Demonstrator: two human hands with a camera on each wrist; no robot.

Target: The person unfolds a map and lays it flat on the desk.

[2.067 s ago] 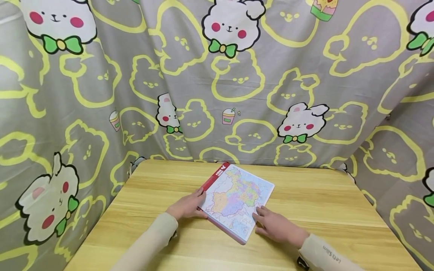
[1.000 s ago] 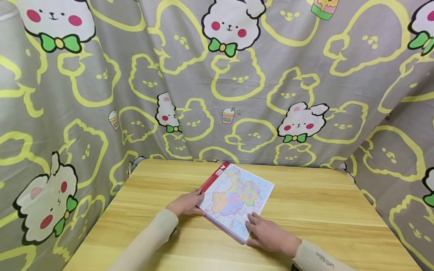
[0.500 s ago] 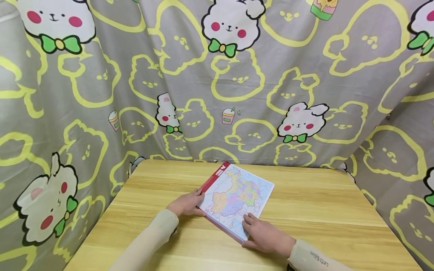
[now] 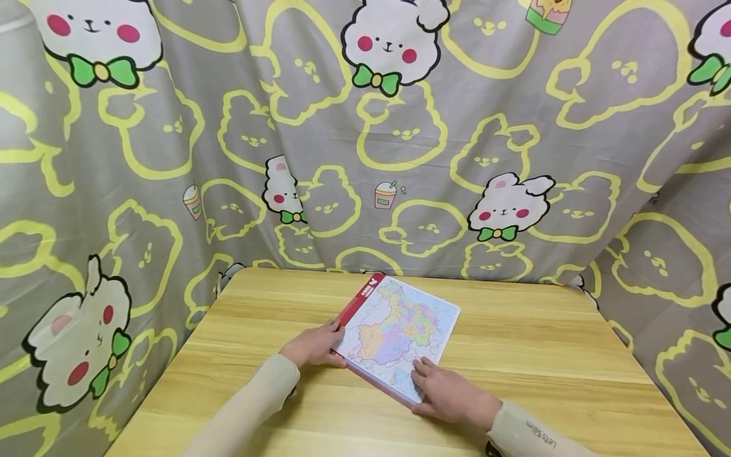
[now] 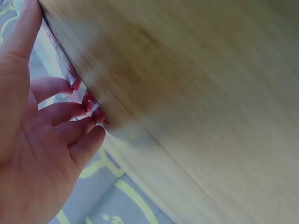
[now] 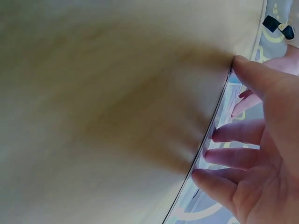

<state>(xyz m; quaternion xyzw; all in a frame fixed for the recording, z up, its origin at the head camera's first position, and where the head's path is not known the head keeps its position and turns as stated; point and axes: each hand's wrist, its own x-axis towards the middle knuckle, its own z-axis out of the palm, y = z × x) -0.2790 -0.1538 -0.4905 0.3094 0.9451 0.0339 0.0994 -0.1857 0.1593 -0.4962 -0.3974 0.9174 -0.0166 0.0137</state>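
In the head view a flat rectangular case point(image 4: 394, 324) with a multicoloured map and a red strip along one side lies at an angle on the wooden table. My left hand point(image 4: 313, 344) holds its left corner, the thumb by the near side and the fingers at the red side. At the near right corner my right hand point(image 4: 454, 390) grips the case, thumb at the near edge and fingers on the right edge. Both wrist views show bent fingertips against the thin edges of the case, seen in the left wrist view as a red edge point(image 5: 96, 109). Its underside is hidden.
The table point(image 4: 542, 355) has a light wood grain and runs out to both sides of the case. Behind it and on both sides hangs a grey curtain point(image 4: 411, 146) with cartoon rabbits and yellow outlines.
My right hand has slid along the right edge to the near corner of the case. The case has turned very slightly in the last half second. My left hand keeps its place.
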